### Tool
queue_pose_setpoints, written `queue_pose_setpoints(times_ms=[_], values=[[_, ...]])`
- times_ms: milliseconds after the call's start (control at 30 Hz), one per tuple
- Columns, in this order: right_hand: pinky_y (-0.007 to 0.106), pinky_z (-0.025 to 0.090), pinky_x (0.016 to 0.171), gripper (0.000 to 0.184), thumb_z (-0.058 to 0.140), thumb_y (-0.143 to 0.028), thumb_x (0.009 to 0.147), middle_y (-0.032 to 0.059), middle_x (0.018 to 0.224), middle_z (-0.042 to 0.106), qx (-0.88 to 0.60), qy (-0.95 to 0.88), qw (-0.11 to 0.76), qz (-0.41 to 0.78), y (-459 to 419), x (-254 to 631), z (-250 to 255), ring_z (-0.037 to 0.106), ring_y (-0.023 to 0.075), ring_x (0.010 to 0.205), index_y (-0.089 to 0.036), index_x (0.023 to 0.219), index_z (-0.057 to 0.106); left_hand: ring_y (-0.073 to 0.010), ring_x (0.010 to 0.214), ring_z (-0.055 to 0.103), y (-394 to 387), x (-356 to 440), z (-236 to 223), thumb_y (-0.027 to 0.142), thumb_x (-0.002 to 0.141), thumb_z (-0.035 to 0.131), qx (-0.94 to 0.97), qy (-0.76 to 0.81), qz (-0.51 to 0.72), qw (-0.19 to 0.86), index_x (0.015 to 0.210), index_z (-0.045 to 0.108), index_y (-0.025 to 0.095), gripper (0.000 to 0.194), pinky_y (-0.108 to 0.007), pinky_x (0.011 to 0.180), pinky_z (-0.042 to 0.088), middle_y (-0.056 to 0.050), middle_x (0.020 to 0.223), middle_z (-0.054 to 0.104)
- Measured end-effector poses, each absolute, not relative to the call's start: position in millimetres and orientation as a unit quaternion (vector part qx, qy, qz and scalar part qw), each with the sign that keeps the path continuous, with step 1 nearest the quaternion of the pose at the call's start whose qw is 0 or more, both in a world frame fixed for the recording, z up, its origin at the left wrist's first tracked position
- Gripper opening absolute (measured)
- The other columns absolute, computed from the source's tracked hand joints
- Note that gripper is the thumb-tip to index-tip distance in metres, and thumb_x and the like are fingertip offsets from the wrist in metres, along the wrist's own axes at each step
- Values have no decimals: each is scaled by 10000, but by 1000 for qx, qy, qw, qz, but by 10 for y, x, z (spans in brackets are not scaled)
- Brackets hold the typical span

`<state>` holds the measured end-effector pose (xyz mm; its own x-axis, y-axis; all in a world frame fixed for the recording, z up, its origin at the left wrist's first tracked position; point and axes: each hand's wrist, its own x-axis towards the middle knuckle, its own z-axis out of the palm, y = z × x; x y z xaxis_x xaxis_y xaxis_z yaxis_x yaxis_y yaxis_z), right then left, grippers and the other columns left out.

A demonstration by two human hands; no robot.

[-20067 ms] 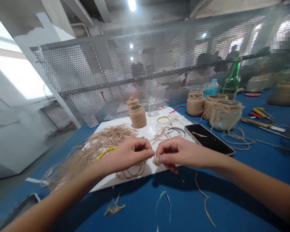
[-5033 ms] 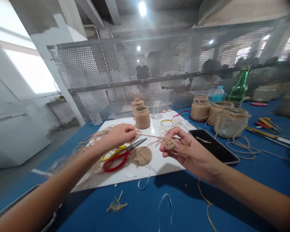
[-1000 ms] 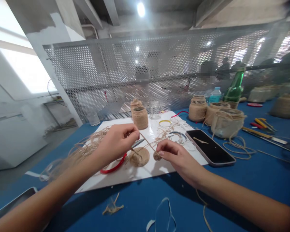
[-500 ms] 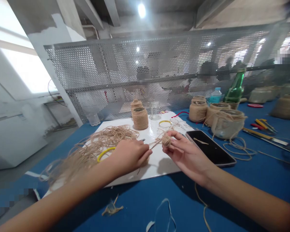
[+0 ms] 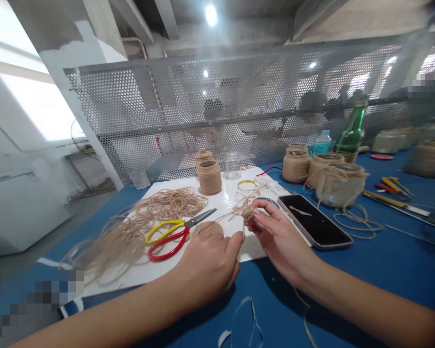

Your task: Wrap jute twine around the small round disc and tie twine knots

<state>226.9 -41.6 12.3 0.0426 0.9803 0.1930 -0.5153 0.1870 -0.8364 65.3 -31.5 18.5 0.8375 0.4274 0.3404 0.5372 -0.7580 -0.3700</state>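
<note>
My right hand [image 5: 271, 227] pinches a small ball of jute twine [image 5: 248, 212] over the white board [image 5: 224, 193]. Just below and left of it, my left hand [image 5: 215, 258] is closed on a strand of twine [image 5: 244, 228] that runs up to the ball. Scissors [image 5: 186, 226] with one yellow and one red handle lie on the board, beyond my left hand. Behind that hand a flat round tan piece [image 5: 208, 229] is partly covered. A loose heap of jute twine [image 5: 170, 203] spreads over the board's left side.
Twine-wrapped jars [image 5: 210, 177] stand at the back of the board, near a clear glass jar [image 5: 232, 166]. A phone [image 5: 315, 222] lies right of my right hand. Beyond are more wrapped jars [image 5: 296, 166], a green bottle [image 5: 351, 130] and cutting tools [image 5: 398, 203]. A perforated metal screen [image 5: 181, 111] closes the back.
My left hand has moved toward me and to the right, uncovering the scissors, with the strand now drawn down from the ball. The right hand stays nearly in place, the ball slightly turned.
</note>
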Motion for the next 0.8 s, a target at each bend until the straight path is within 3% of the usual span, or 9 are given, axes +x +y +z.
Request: queue_pose_setpoints(times_ms=[100, 200, 400, 633, 800], values=[[248, 373, 664, 49, 563, -214, 766, -27, 729, 522, -292, -392, 666, 564, -410, 2274, 103, 473, 104, 657, -213, 802, 530, -227, 704, 552, -309, 657, 148, 112, 821, 356, -925, -225, -124, 282, 1080, 472, 84, 285, -385, 640, 451, -84, 719, 573], [254, 374, 664, 60, 571, -217, 759, -28, 721, 516, -297, -393, 663, 563, -413, 2258, 68, 472, 108, 646, -214, 800, 528, -223, 776, 549, -324, 674, 166, 128, 832, 367, -932, -194, -123, 281, 981, 528, 109, 220, -402, 702, 458, -96, 805, 572], [259, 377, 715, 102, 585, -259, 762, -19, 769, 541, -299, -397, 650, 575, -437, 2231, 47, 491, 122, 716, -223, 825, 513, -284, 1091, 413, -372, 675, 298, 178, 812, 441, -937, -237, -215, 141, 845, 564, 153, 129, -454, 863, 412, -142, 1198, 402], [282, 396, 757, 92, 557, -269, 788, -6, 802, 554, -291, -401, 646, 581, -464, 2222, 41, 522, 145, 785, -235, 844, 493, -248, 1109, 438, -396, 669, 276, 129, 831, 402, -942, -259, -206, 52, 919, 539, 151, 164, -441, 874, 437, -154, 1338, 251], [289, 399, 783, 73, 534, -276, 804, -6, 819, 539, -308, -430, 636, 561, -482, 2183, 28, 524, 146, 806, -226, 829, 489, -222, 1056, 506, -330, 657, 211, 53, 810, 377, -939, -267, -213, 40, 1104, 467, 182, 334, -414, 839, 472, -150, 1331, 304]])
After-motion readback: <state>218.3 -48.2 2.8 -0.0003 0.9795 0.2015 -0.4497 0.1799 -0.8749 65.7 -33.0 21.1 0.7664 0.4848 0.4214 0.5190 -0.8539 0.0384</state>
